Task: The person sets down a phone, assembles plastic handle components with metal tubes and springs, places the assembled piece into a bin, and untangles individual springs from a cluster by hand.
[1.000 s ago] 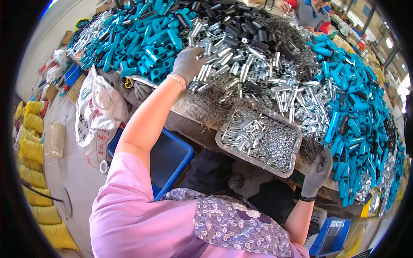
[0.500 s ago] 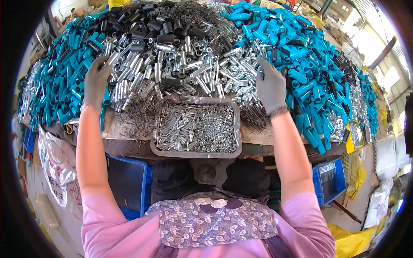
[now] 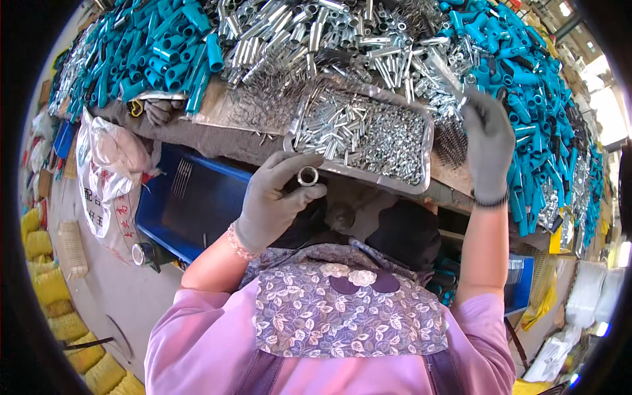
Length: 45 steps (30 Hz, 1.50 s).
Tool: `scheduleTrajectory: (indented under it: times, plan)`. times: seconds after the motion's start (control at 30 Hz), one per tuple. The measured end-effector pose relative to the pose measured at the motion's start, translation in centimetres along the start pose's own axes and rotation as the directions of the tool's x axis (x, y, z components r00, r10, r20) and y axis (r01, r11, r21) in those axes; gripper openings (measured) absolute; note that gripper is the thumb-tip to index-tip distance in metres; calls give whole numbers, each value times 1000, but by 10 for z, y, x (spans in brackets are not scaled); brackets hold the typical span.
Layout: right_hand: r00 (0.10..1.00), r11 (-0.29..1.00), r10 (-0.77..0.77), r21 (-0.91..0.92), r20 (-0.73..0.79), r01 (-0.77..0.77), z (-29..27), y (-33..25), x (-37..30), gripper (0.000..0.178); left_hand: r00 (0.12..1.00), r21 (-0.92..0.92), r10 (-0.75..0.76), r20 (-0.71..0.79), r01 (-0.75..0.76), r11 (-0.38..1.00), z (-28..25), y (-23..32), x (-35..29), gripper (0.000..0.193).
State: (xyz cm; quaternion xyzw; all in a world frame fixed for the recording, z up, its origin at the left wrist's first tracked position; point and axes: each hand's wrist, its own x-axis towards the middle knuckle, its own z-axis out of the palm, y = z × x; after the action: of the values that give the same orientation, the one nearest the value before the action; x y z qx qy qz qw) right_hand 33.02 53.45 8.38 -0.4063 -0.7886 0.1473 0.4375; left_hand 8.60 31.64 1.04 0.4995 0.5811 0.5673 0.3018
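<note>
My left hand (image 3: 280,197), in a grey glove, is closed round a short shiny metal tube (image 3: 307,176) held in front of the tray's near edge. The tube's round open end shows between thumb and fingers. Over the right side of the bench, my gloved right hand (image 3: 488,145) has its fingers curled together beside a heap of small silver parts (image 3: 449,99). A bright bit shows at its fingertips, too small to name. Between the hands lies a clear plastic tray (image 3: 426,178) with metal pins (image 3: 336,131) on one side and small metal pieces (image 3: 395,141) on the other.
Teal plastic handles (image 3: 178,59) are heaped at left, more teal handles (image 3: 520,79) at right. Metal tubes (image 3: 263,33) and thin springs (image 3: 276,99) lie behind the tray. Below the bench are a blue crate (image 3: 158,210), a white sack (image 3: 108,178) and yellow bundles (image 3: 66,322).
My left hand has come back from the far heap toward my body with a metal tube in it. My right hand stays near the small silver parts. The view has tilted down and turned left.
</note>
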Motion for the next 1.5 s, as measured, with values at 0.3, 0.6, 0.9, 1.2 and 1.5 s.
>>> scheduleTrajectory:
  times: [0.3, 0.6, 0.9, 1.2, 1.5]
  plan:
    - [954, 955, -260, 184, 151, 231, -24, -64, -139, 26, 895, -659, -383, 227, 431, 616, 21, -11, -24, 39]
    - [909, 930, -363, 140, 204, 339, -25, -64, -197, 25, 824, -580, -296, 483, 554, 597, 36, -26, -74, 36]
    - [842, 914, -229, 407, 489, 13, -9, -77, -241, 33, 771, 20, 146, 620, -201, 979, 55, -34, -99, 32]
    - [981, 980, -58, 197, 183, 22, -31, -62, -222, 28, 893, 21, -228, 389, 238, 971, 44, -67, -104, 31]
    - [741, 487, 468, 559, 481, -671, -6, -37, -220, 21, 689, -471, -524, 501, 725, 503, 5, -51, -85, 21]
